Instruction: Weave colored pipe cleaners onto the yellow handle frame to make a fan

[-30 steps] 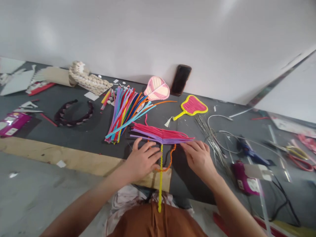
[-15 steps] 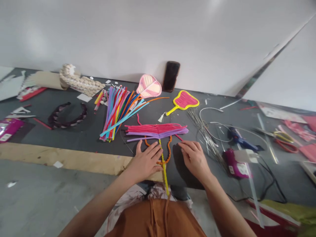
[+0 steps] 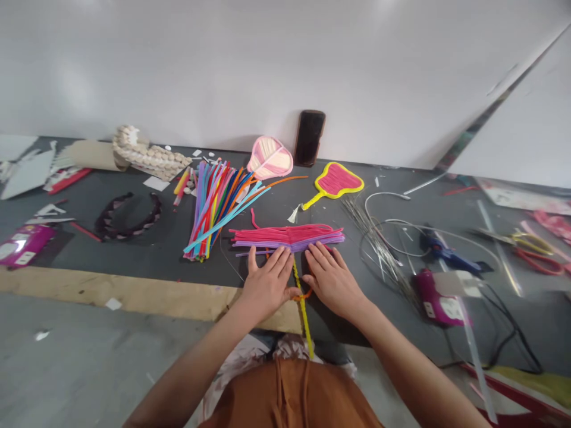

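Observation:
My left hand (image 3: 267,279) and my right hand (image 3: 329,276) lie flat, fingers stretched out, side by side on the dark mat. Between them runs a twisted yellow pipe-cleaner stem (image 3: 302,306) toward my lap. An orange pipe-cleaner loop (image 3: 304,293) shows between the thumbs and is mostly hidden under the palms. The fingertips touch the near edge of a flat row of pink and purple pipe cleaners (image 3: 288,236) laid crosswise on the stem.
A loose bundle of coloured pipe cleaners (image 3: 216,205) lies left of centre. Behind are a pink fan (image 3: 270,159), a yellow-rimmed fan (image 3: 332,183) and a phone (image 3: 309,138) against the wall. Thin wires (image 3: 379,238), a glue gun (image 3: 439,252), scissors (image 3: 533,252) sit right; a braided headband (image 3: 127,217) left.
Both hands have closed in toward the yellow stem and now cover the orange loop. My right hand slid left from the row's right end. The view shifted slightly.

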Available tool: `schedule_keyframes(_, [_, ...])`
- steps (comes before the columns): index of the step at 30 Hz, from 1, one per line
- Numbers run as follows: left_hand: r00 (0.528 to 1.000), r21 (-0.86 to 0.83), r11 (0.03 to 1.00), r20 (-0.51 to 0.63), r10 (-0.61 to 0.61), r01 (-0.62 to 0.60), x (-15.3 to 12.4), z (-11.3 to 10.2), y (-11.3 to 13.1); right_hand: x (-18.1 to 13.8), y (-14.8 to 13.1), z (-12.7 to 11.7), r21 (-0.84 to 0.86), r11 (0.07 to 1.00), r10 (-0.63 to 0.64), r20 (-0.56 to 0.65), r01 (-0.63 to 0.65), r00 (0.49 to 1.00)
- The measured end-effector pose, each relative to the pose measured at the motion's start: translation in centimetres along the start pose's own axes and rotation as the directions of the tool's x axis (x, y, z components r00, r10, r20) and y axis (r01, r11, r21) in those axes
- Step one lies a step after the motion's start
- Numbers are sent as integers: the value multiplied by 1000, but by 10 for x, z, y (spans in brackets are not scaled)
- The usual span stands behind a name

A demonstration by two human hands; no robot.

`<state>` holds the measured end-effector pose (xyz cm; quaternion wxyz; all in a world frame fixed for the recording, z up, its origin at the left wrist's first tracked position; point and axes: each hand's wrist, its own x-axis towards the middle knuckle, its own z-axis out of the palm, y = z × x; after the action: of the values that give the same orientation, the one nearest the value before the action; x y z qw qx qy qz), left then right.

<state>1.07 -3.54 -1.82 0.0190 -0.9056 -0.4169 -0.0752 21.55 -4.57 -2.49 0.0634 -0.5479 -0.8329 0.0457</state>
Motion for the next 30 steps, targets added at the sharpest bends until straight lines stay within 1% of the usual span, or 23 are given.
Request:
schedule_keyframes(4, [998,-29,1000,56,-7,8,1,2,-2,1,0,-1,-17,1000,18,47,-17,999])
schedule_keyframes(8, [998,-72,997,69,-11,16,3,0,-3,0,1,-5,-8,1000,18,72,-17,997])
schedule_keyframes(12, [997,-87,996,75,-6,12,7,-4,-3,5,1,-14,4,1000,1,35,-1,999])
schedule_keyframes(14, [996,-87,996,85,-10,17,9,-5,-3,12,-1,-18,2,1000,-26,2,26,1000])
schedule_keyframes(16, [996,-84,996,92,-19,27,10,-4,-2,21,-4,-18,-3,998,-59,-3,59,998])
schedule_keyframes(21, [998,-78,997,69,-13,19,9,-4,0,35,-3,-8,1,993,-115,96,115,989])
schedule_keyframes(22, [998,-82,997,59,-7,12,9,-6,-1,37,0,-7,13,991,-130,101,130,986])
schedule_keyframes(24, [999,-96,995,41,-2,6,13,-15,-6,43,9,-11,61,985,-165,73,161,984])
schedule_keyframes(27, [998,-101,993,24,-57,59,27,-34,-19,58,23,-24,132,978,-164,-10,164,986])
schedule_keyframes(28, [995,-98,990,26,-100,102,35,-40,-25,65,27,-30,134,984,-119,-23,121,993])
schedule_keyframes(29, [990,-100,985,37,-138,141,43,-44,-31,72,30,-35,126,990,-67,1,66,998])
schedule_keyframes(30, [982,-105,978,80,-172,180,53,-47,-37,79,31,-40,110,994,-12,55,6,998])
